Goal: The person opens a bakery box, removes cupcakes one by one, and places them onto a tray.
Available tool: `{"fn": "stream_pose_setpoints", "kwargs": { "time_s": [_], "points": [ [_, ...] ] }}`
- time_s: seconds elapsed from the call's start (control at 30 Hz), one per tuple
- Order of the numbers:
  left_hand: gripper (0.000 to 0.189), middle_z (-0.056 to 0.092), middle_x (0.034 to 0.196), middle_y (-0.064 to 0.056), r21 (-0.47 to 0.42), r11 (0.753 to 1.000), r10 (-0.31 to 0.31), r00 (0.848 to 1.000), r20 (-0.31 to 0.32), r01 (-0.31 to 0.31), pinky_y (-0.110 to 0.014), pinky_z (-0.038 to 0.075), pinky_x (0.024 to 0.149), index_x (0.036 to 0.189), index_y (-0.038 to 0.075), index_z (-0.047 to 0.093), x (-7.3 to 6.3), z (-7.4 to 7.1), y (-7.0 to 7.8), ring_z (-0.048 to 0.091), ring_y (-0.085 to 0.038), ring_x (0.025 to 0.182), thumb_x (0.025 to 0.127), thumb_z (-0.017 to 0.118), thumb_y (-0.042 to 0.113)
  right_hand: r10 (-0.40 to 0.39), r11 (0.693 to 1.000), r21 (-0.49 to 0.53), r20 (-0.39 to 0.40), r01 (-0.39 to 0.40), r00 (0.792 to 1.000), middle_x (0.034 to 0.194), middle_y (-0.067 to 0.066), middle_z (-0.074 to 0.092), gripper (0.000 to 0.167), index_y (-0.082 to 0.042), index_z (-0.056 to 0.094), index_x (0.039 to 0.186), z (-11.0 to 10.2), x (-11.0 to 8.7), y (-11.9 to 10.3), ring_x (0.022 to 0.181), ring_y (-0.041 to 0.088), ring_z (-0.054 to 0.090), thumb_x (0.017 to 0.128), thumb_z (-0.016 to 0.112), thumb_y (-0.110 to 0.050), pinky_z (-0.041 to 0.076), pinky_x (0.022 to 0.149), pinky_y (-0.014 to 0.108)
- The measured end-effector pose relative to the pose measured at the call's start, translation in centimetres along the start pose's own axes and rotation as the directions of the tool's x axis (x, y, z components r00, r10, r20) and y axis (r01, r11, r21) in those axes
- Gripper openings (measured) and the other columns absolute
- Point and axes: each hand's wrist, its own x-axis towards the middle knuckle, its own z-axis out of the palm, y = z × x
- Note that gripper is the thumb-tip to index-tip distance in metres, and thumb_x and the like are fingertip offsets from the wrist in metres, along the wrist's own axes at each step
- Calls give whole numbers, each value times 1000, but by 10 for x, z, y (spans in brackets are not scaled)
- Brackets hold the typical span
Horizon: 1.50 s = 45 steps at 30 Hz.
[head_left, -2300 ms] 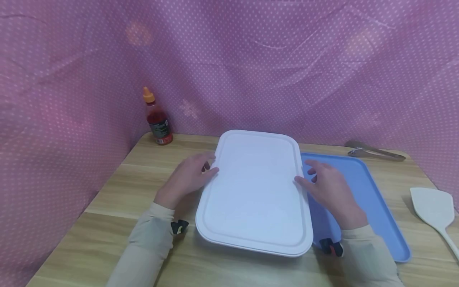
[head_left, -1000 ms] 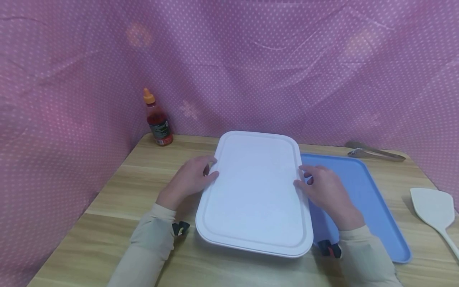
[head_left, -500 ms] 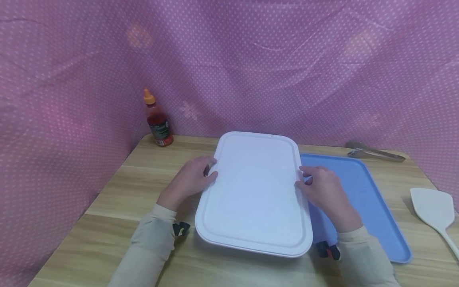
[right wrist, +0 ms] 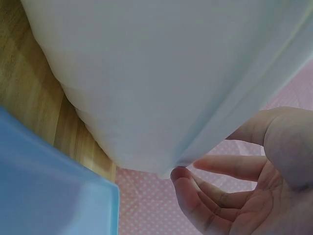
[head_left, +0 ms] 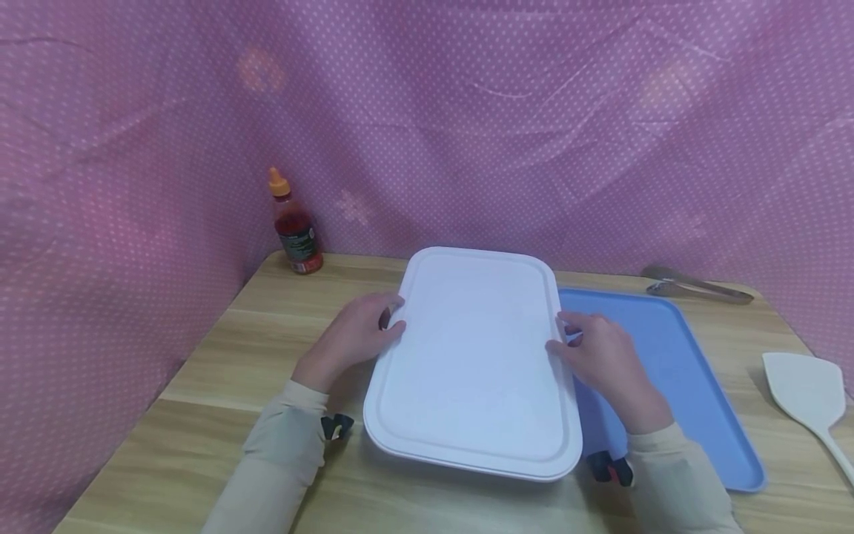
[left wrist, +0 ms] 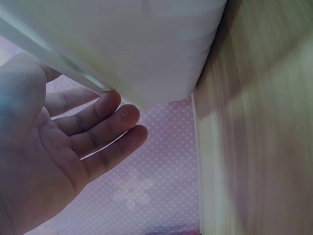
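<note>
A deep white plastic box with a flat white lid [head_left: 474, 356] stands in the middle of the table in the head view. My left hand [head_left: 356, 334] pinches the lid's left edge, thumb on top; in the left wrist view its fingertips [left wrist: 122, 116] reach under the rim beside the box wall [left wrist: 146, 54]. At the opposite edge my right hand [head_left: 600, 356] pinches the rim, thumb on top and fingers at the side. The right wrist view shows those fingertips [right wrist: 182, 176] right at the rim, next to the box wall [right wrist: 127, 88]. The box's inside is hidden under the lid.
A blue tray [head_left: 694, 400] lies right of the box, partly behind my right hand. Metal tongs [head_left: 700, 285] lie at the back right, and a white spatula [head_left: 805, 389] at the right. A red sauce bottle [head_left: 296, 230] stands in the back left corner, before a pink dotted cloth [head_left: 427, 133].
My right hand's fingers, spread off the rim at first, have closed in on the lid's edge. The left hand has shifted slightly at its edge. The box and lid have stayed in place.
</note>
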Motion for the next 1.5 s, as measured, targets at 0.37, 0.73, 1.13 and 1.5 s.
{"fn": "stream_pose_setpoints", "kwargs": {
  "time_s": [0.37,0.73,1.13,1.5],
  "points": [
    [49,65,106,-6,-23,1000,-11,1000,4,11,-34,53,80,142,13,57,-2,-1,1,58,-21,92,97,66,30,39,999,-16,-12,-39,999,123,29,66,49,5,60,134,4,-2,-5,101,40,71,90,70,-16,60,67,40],
    [49,63,103,-5,-56,998,-19,1000,-11,18,-33,51,76,143,14,56,-3,0,2,58,-21,90,98,65,31,72,997,-4,-27,-72,997,124,29,66,51,7,57,137,0,-3,-12,102,41,70,91,67,-14,60,73,44],
    [51,62,111,-4,-89,993,-83,996,-19,81,-36,55,84,146,20,53,-12,-10,-7,59,-22,96,98,64,33,57,997,64,-72,-53,996,123,30,66,50,6,58,136,1,-10,-26,102,43,71,91,67,-14,62,69,43],
    [49,62,112,-7,-45,995,-86,995,-43,84,-38,53,85,145,16,53,-34,-26,-27,57,-24,99,100,62,31,40,997,74,-71,-35,997,120,29,68,50,5,58,137,12,-16,-57,102,41,72,91,67,-14,61,77,48]
  ]
}}
